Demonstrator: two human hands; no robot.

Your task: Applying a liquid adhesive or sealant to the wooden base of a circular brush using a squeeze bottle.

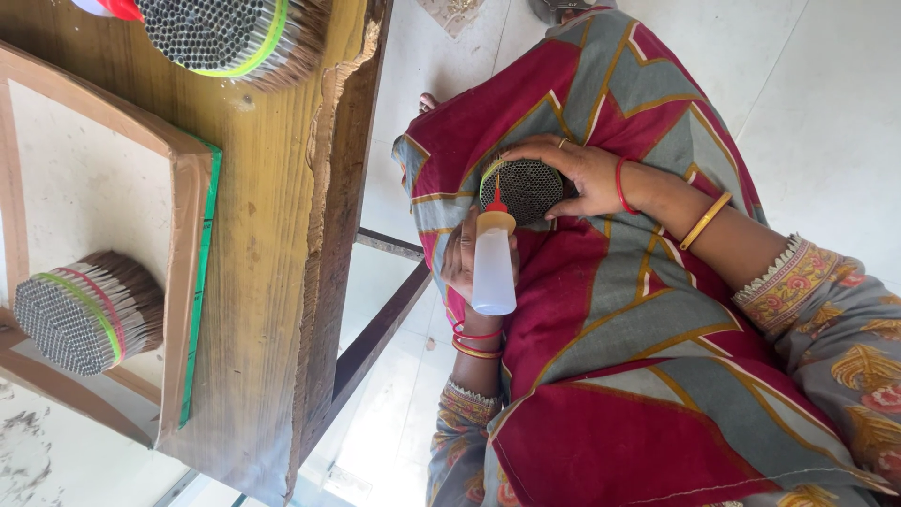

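— Patterned sleeve (835,319) closest to us, grey with flowers, then the red and grey cloth (601,310) spread over the lap. See what sits on it?

— Round bundle of thin tubes (526,188), open ends up, green band around it. It rests on the lap, well apart from the worktop (263,235).

— Which hand has it?

— Right hand (577,174). Its fingers curl around the bundle's rim, closed on it, steadying it from the side.

— And the left hand (462,258)?

— Wrapped around a small white squeeze bottle (494,268) with a red nozzle, the tip touching the tube ends at the bundle's edge. Fingers mostly hidden behind the bottle, but they're gripping it.

— How would that bundle handle, you think?

— Light, I'd say, and stiff only while the band holds. The tubes look like thin paper; squeeze hard and they'd crush. Best held round the banded side, as now, never by the open ends.

— The bottle?

— Soft plastic, light, gives under pressure. Hold the body, mid-height.

— More bundles over there?

— Two. One in the wooden tray (183,282) on the worktop, that lying bundle (84,314) with green and red bands, and another bundle (230,38) at the top edge.
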